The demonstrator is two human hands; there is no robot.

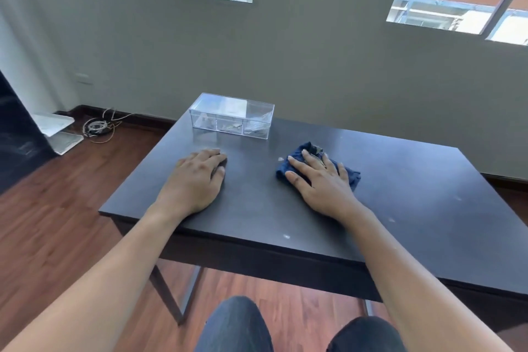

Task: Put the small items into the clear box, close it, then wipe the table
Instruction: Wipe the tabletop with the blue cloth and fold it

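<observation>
The clear box (pixel 231 116) stands at the far left of the dark table (pixel 400 194) with its lid down; small items show dimly inside its compartments. A dark blue cloth (pixel 350 176) lies crumpled on the table's middle. My right hand (pixel 318 178) lies flat on the cloth with fingers spread, pressing it to the surface. My left hand (pixel 195 178) rests palm down on the bare table to the left, fingers loosely curled, holding nothing.
Pale specks dot the table near its front edge (pixel 286 236) and right side. A coil of cables (pixel 97 126) and a white shelf unit (pixel 57 134) sit on the wooden floor at left. The wall stands just behind the table.
</observation>
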